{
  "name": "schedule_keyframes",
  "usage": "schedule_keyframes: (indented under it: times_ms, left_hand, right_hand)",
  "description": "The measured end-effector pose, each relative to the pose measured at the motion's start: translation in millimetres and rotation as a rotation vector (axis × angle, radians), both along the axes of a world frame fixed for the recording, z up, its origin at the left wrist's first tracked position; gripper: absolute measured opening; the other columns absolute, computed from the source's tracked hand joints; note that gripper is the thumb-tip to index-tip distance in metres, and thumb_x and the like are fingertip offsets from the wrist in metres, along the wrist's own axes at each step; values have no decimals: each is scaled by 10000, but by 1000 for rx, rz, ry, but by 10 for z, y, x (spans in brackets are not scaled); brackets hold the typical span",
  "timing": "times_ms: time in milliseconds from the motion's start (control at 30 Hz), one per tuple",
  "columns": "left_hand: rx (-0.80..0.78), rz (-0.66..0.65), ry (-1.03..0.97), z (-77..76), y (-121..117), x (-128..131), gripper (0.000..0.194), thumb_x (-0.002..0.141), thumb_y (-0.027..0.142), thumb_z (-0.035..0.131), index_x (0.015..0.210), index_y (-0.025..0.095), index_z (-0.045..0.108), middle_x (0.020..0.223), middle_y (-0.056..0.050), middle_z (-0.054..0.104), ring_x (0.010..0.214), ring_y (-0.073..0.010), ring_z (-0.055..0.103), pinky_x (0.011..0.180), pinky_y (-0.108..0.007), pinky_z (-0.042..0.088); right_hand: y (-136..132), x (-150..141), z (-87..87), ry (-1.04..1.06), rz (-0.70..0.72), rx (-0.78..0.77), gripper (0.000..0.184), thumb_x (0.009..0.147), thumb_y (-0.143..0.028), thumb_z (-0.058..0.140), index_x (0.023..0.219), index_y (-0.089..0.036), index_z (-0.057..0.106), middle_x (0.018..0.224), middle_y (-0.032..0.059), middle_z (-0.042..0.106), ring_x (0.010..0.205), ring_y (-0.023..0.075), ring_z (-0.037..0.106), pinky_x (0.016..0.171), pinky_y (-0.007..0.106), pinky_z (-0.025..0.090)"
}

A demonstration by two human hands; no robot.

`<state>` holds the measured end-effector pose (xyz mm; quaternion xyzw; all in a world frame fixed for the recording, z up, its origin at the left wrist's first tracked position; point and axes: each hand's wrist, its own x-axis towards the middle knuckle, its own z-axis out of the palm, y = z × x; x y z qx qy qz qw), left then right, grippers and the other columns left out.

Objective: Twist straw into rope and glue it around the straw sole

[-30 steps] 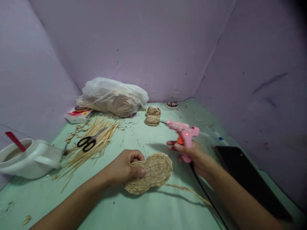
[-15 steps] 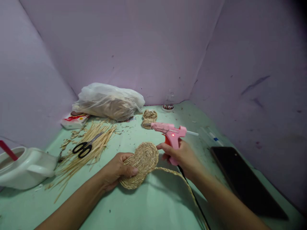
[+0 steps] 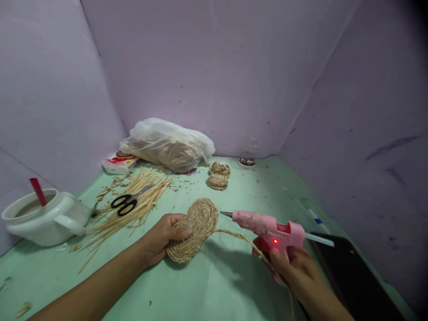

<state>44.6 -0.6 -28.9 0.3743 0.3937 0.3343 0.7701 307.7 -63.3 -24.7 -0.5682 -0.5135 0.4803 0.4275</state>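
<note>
While green tabletop [image 3: 194, 296] lies beneath | right hand [image 3: 299, 267] closed round pink glue gun [image 3: 256, 222], nozzle [image 3: 226, 214] just beside woven piece [image 3: 201, 220] | left hand [image 3: 163, 240] pinching that piece by its left side, above tabletop | braided strand [image 3: 235, 234] trailing rightward

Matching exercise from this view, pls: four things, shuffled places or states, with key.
Things:
1. scissors
2. pink glue gun
3. white plastic bag
4. larger coiled piece

Places or states:
A. by the back wall
B. in the left hand
C. in the right hand, red light on
D. lying on loose straw strips

Pairs: 1-D, 2-C, 3-A, 4-B
</note>
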Motion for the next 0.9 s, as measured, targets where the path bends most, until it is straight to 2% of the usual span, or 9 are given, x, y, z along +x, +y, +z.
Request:
schedule_keyframes:
  times_ms: [133,300,400,567,767,900]
  left_hand:
    - [4,3,-27,-4,4,-3,405,530,254,788,865,57,674,762,-111,690,623,-164,620,591,-260,501]
    - [18,20,-33,-17,-2,-8,356,514,246,795,797,69,673,688,-80,679,576,-146,608,551,-238,494]
    - [22,23,-35,-17,-2,-2,358,515,250,794,800,70,672,683,-76,676,570,-145,606,547,-241,495]
    - [14,21,-23,-22,2,1,360,503,249,798,790,71,673,676,-74,675,569,-148,607,544,-243,494]
    - [14,-3,-41,-25,2,-9,337,524,240,787,798,76,678,701,-81,689,587,-147,616,564,-236,494]
    - [11,1,-39,-25,3,-16,333,530,230,784,802,70,677,704,-85,693,591,-152,622,574,-240,499]
  right_hand:
    - [-5,53,-1,23,55,67,478,664,-637,577,739,-171,654,576,10,495,509,122,390,475,248,302]
    - [14,151,-60,47,124,131,374,696,-568,602,790,-212,668,663,28,573,637,174,510,600,281,417]
    - [32,184,-99,23,204,182,342,725,-539,585,789,-213,663,646,22,558,607,166,498,576,280,423]
    - [24,170,-108,-28,143,167,341,741,-530,572,763,-197,646,641,19,534,590,154,469,543,272,411]
    - [45,221,-152,-33,242,156,307,742,-508,583,787,-215,662,683,32,575,599,163,508,519,264,434]
    - [38,232,-194,-15,222,149,301,730,-496,606,840,-223,668,699,32,597,617,170,536,551,277,465]
